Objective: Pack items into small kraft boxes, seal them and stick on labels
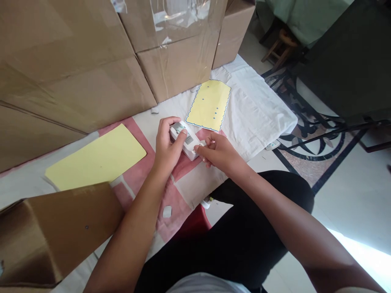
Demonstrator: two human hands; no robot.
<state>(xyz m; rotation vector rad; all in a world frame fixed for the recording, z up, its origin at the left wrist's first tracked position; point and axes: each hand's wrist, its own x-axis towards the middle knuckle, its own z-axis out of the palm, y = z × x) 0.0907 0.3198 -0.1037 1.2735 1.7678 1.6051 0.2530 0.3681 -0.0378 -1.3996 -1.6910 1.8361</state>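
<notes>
A small white box-shaped device (192, 141) with a grey and green printed label lies tilted above the cloth. My left hand (168, 140) is wrapped round its far left end, the thumb resting on the label. At the near right end of the device is my right hand (217, 151), its thumb and curled fingers pinched together against the corner. Whatever is between those fingertips, if anything, is too small to make out. Just beyond the device lies a yellow card (210, 105) with a scalloped blue border and several small blue marks.
Large cardboard boxes (183, 65) stand along the back of the cloth-covered table (265, 110). Plain yellow sheets (100, 158) lie at left, behind an open cardboard box (73, 228). A small white piece (167, 211) sits near the front edge. A wooden stool (284, 42) stands beyond.
</notes>
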